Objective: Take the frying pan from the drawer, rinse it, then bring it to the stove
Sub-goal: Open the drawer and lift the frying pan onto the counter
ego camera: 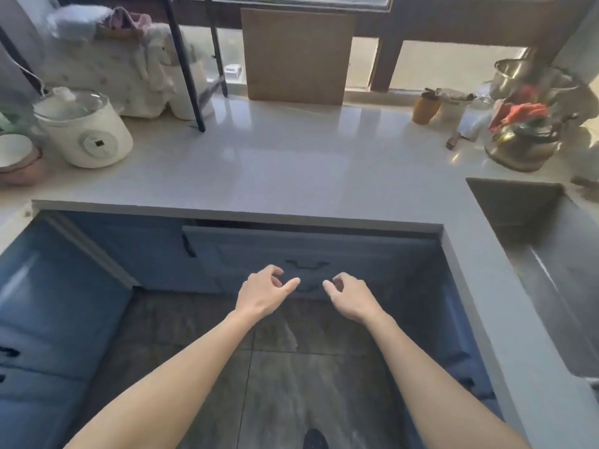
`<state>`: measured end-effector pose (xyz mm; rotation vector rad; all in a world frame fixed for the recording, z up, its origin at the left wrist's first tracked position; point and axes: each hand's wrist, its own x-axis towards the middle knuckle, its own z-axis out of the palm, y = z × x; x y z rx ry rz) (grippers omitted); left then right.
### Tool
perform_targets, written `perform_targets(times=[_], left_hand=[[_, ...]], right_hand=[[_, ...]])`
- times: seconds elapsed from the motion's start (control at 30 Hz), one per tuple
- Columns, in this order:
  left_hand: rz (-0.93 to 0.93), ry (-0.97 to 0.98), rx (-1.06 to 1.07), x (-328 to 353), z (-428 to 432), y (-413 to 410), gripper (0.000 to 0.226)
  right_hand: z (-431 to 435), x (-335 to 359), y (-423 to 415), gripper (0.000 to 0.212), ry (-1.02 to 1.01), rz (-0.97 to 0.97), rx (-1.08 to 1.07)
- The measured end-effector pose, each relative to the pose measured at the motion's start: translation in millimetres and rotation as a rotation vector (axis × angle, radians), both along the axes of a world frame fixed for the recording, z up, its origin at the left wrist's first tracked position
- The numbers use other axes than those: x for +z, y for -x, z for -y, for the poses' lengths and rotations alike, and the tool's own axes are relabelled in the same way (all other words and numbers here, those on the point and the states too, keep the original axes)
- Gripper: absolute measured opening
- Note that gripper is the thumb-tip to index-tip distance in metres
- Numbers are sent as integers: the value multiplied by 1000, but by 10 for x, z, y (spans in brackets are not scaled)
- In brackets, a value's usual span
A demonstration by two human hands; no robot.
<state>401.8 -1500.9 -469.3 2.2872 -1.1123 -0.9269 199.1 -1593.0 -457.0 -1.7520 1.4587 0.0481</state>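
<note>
Seemingly empty, the left hand (262, 291) and right hand (348, 293) hover half-curled near the drawer (324, 251) handles; the unseen pan, probably rigid and weighty, suits a handle grip.

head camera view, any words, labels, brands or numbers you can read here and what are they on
None can be read.
White cooker: its round front dial carries a small dark mark, too blurred to read.
Wooden board, kettle, orange cup, drawer fronts: no lettering visible.
</note>
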Motion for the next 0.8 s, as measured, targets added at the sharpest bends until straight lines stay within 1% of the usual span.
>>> perform_targets(times=[0.1, 0.17, 0.27, 0.33, 0.37, 0.43, 0.5, 0.57, 0.63, 0.7, 0.8], left_hand=[[-40, 3, 61, -640, 537, -95, 79], [-76, -3, 104, -1084, 813, -151, 77], [-121, -6, 163, -1781, 1157, -263, 77], [-146, 6, 169, -2209, 1344, -321, 79], [-171, 11, 171, -2381, 1429, -332, 78], [-252, 44, 200, -2659, 1605, -328, 68], [-316, 92, 260, -2868, 1739, -301, 50], [-388, 155, 356, -3037, 1804, -278, 43], [-502, 199, 465, -3113, 1808, -232, 41], [-620, 241, 545, -3118, 1796, -158, 39], [-704, 264, 597, -3076, 1789, -73, 25]], right_hand=[[541, -658, -233, 56, -54, 62, -38], [820, -1125, -362, 56, -91, 96, -82], [1169, -1820, -510, 62, -127, 119, -146], [1346, -2252, -575, 69, -126, 150, -196], [1425, -2458, -606, 72, -115, 177, -225], [1554, -2797, -663, 67, -104, 252, -302], [1638, -3032, -698, 58, -126, 359, -387], [1652, -3168, -737, 42, -114, 464, -460], [1611, -3262, -776, 29, -114, 537, -539], [1547, -3305, -812, 24, -143, 600, -610], [1483, -3292, -860, 29, -157, 656, -666]])
